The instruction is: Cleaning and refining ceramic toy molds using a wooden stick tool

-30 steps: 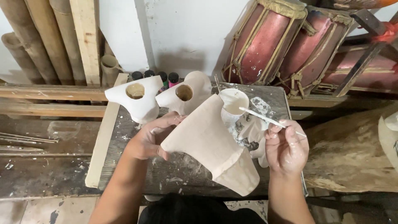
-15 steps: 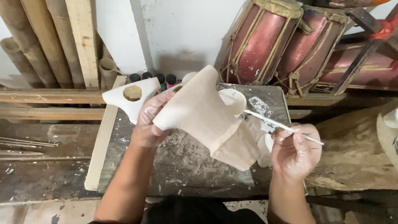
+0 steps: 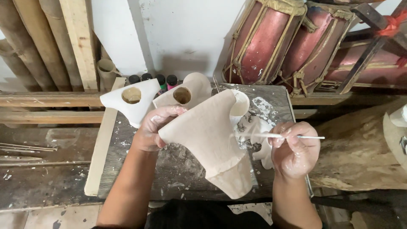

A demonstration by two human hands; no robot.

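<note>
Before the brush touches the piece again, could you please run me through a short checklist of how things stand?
1. Left hand grips the beige funnel-shaped piece at its wide end: ok.
2. Right hand pinches the thin white brush: ok.
3. Brush tip meets the piece: cannot tell.
4. Piece is lifted off the paint-spattered board: ok.
5. Two white pieces with round holes lie apart from the hands: ok.
6. Paint on the bristles: cannot tell.
</note>
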